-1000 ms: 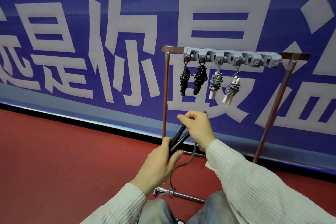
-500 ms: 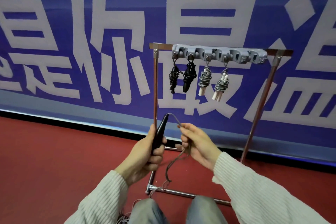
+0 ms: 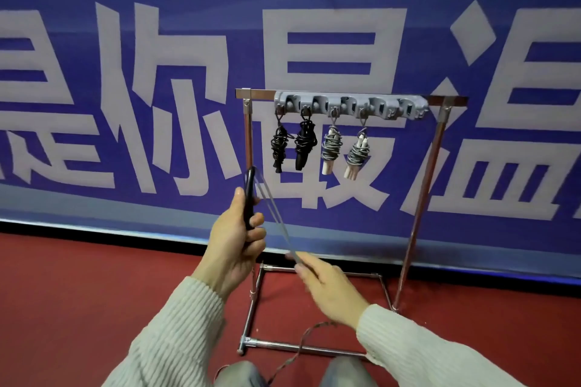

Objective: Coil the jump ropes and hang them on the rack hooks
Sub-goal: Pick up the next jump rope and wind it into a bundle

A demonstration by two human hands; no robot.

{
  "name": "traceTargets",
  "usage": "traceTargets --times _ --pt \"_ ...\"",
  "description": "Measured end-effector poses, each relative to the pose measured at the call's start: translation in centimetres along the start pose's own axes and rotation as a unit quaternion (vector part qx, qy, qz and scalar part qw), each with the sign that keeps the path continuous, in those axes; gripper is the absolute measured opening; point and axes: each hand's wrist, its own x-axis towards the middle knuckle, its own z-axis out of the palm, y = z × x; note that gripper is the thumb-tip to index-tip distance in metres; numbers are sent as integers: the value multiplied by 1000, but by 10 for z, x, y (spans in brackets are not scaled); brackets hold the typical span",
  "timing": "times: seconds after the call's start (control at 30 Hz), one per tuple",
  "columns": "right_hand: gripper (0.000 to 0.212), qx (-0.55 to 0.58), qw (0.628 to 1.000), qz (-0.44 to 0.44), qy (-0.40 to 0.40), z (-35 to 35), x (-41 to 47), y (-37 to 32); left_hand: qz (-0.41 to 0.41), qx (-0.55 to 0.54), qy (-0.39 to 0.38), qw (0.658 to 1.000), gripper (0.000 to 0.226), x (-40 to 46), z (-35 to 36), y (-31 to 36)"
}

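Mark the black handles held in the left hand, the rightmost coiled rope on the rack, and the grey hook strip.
black handles (image 3: 250,195), head view, on the shaft above the left hand's fingers.
rightmost coiled rope (image 3: 357,154), head view, on the grey windings.
grey hook strip (image 3: 349,104), head view, mid-strip.

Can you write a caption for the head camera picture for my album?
Left hand holds black handles, right hand pulls cord taut before rack.

Left hand (image 3: 234,242) raised, fingers (image 3: 256,234) curled closed; right hand (image 3: 330,291) lower, fingers pinched, both sleeved arms extended.
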Motion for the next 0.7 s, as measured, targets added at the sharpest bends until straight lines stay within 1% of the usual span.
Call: traceTargets --times 0.03,0.07,0.1,0.13,0.17,0.2,0.23,0.27,0.3,0.33,0.37,0.4,0.43,0.47,0.5,0.57,0.63,0.67,0.7 --pt "24 -24 998 -12 -58 -2 -3 -9 41 74 26 996 36 5 0 -2" --pt "23 -63 992 -34 -105 -5 -5 -21 97 192 49 975 37 9 -2 -4" --pt "21 -118 982 -61 -136 -11 -6 -34 169 356 61 917 36 14 -7 -8" --pt "21 -180 967 -96 -152 -19 -6 -48 238 526 56 814 34 19 -17 -14" --pt "24 -236 950 -134 -156 -28 -5 -62 279 654 43 702 36 23 -28 -21" --pt "29 -270 937 -166 -148 -38 -4 -74 294 738 13 607 43 25 -39 -26" --pt "32 -278 933 -187 -136 -50 -1 -86 293 787 -41 541 51 24 -48 -30" --pt "33 -275 933 -196 -127 -62 3 -94 291 811 -109 496 58 20 -55 -35" --pt "32 -268 935 -199 -120 -75 11 -100 305 814 -174 462 57 14 -59 -39" --pt "31 -257 941 -191 -113 -86 19 -103 332 809 -221 432 52 6 -61 -43" --pt "31 -236 951 -173 -103 -95 28 -102 370 792 -253 415 48 -1 -62 -47" --pt "32 -210 962 -150 -91 -103 37 -98 413 768 -271 408 46 -10 -61 -50" --pt "31 -185 971 -125 -81 -106 45 -89 453 742 -277 409 45 -17 -60 -51" --pt "28 -165 978 -100 -77 -105 50 -78 482 715 -276 425 43 -24 -56 -50" --pt "22 -145 983 -76 -80 -102 52 -67 495 686 -272 458 42 -29 -51 -46" --pt "11 -84 991 -43 -90 -91 50 -49 470 636 -260 554 39 -39 -42 -36" --pt "8 33 995 -15 -91 -82 43 -37 436 591 -233 637 39 -43 -38 -29" --pt "8 100 991 11 -90 -78 40 -31 418 575 -223 667 40 -43 -39 -26" --pt "8 162 982 45 -88 -76 37 -26 403 570 -218 682 42 -43 -40 -23"
